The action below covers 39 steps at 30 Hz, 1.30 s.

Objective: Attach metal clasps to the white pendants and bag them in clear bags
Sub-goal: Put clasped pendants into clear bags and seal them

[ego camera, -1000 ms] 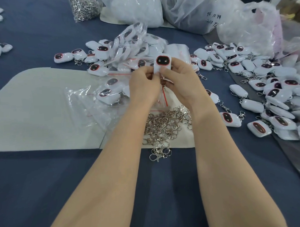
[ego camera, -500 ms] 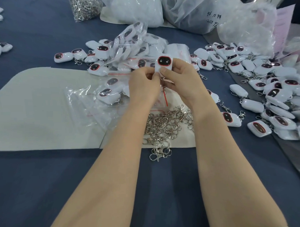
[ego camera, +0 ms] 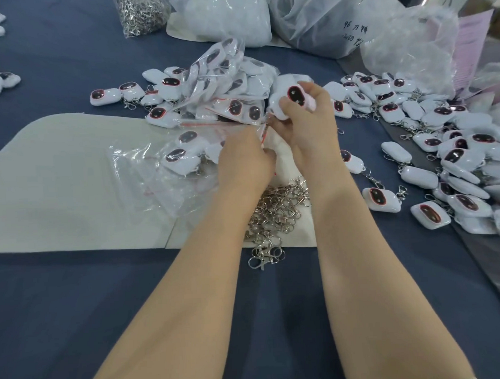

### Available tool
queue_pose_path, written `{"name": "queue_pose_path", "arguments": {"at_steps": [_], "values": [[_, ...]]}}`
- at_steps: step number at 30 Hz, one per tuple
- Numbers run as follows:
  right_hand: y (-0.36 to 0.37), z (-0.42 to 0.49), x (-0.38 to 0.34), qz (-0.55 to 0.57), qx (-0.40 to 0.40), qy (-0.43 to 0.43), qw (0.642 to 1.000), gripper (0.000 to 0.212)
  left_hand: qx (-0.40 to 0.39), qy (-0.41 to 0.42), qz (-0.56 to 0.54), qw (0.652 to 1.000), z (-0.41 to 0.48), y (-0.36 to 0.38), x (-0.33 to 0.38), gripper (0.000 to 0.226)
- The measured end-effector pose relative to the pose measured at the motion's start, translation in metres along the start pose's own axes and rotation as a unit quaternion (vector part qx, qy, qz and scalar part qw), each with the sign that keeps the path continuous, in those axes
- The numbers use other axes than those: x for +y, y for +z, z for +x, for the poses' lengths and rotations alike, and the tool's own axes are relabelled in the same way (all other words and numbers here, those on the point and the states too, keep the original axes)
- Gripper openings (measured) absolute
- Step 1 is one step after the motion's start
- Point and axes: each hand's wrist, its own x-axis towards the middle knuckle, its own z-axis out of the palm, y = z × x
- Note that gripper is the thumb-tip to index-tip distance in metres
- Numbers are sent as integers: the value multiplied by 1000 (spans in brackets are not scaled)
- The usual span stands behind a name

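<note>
Near the frame's centre, the right hand (ego camera: 311, 122) has its grip closed around a white pendant (ego camera: 295, 96), dark face up. Just below, the left hand (ego camera: 243, 161) pinches the clear bag (ego camera: 265, 133) at its mouth, probably to keep it open for the pendant.

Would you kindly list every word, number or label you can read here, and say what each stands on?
"96": handwritten in dark ink on the large translucent bag, as best it reads; the marks next to it are unreadable.
Print on the pink sheet: too blurred to read.
No text visible on the white pendant gripped by the right hand.
</note>
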Motion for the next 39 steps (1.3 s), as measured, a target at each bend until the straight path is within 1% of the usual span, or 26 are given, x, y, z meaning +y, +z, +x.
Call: {"name": "queue_pose_path", "arguments": {"at_steps": [1, 2, 4, 7, 10, 11, 13, 16, 17, 19, 20, 22, 23, 25, 26, 27, 28, 29, 30, 31, 32, 33, 34, 35, 36, 39], "values": [[4, -2, 4, -9, -4, 6, 1000, 26, 2, -13, -34, 999, 1, -2, 0, 12], [7, -3, 9, -43, -3, 7, 999, 25, 5, -27, -76, 997, 2, -4, 0, 9], [8, -2, 15, -151, 8, -5, 989, 25, 18, -59, -161, 985, 5, -8, -2, 13], [5, 0, 14, -257, 28, -36, 965, 32, 65, -87, -219, 970, 9, -14, -3, 8], [1, -2, 12, -326, 5, -27, 945, 39, 97, -85, -284, 950, 9, -17, -1, 16], [1, -3, 11, -342, -13, -21, 939, 39, 112, -70, -280, 951, 8, -18, -1, 17], [2, -6, 9, -347, -39, -25, 937, 34, 143, -24, -230, 962, 6, -18, 1, 22], [-1, -7, 3, -350, -53, -35, 935, 27, 170, 24, -180, 969, 2, -20, 4, 32], [-1, -8, 1, -345, -67, -32, 935, 23, 176, 34, -178, 968, 2, -20, 4, 32], [0, -11, -1, -314, -116, -23, 942, 7, 181, 52, -173, 967, 1, -21, 6, 29], [1, -14, -2, -301, -138, -20, 943, 7, 182, 61, -168, 967, 0, -21, 7, 27], [5, -17, 0, -305, -170, -25, 937, 21, 184, 74, -159, 967, 0, -21, 9, 22], [6, -19, 1, -328, -176, -33, 928, 28, 184, 77, -155, 968, 0, -21, 10, 20], [7, -19, 1, -384, -169, -59, 906, 33, 175, 74, -150, 970, 0, -20, 9, 18], [6, -18, -1, -394, -152, -61, 904, 30, 168, 68, -150, 972, 0, -20, 9, 17], [4, -16, -3, -391, -125, -57, 910, 23, 159, 62, -149, 974, 1, -19, 7, 17], [-1, -11, -6, -405, -83, -57, 909, 17, 144, 54, -143, 978, 2, -18, 6, 17], [-8, -6, -10, -449, -28, -63, 891, 19, 123, 46, -131, 983, 3, -17, 4, 19], [-17, -1, -14, -516, 22, -61, 854, 23, 97, 40, -114, 988, 3, -16, 3, 20], [-27, 3, -17, -576, 54, -40, 815, 28, 69, 37, -91, 993, 3, -14, 1, 22], [-37, 5, -19, -621, 67, 2, 781, 35, 44, 35, -64, 996, 3, -13, 0, 24], [-45, 7, -20, -647, 65, 54, 757, 42, 22, 34, -37, 999, 2, -11, -1, 26], [-50, 8, -19, -659, 59, 95, 744, 47, 3, 32, -11, 999, 2, -10, -1, 27], [-53, 8, -18, -662, 51, 122, 738, 50, -12, 31, 12, 999, 1, -9, -1, 29], [-54, 7, -18, -662, 49, 129, 737, 50, -25, 29, 30, 999, 0, -8, -1, 31], [-53, 7, -18, -662, 47, 106, 741, 47, -46, 27, 56, 997, 0, -6, 0, 35]]}}
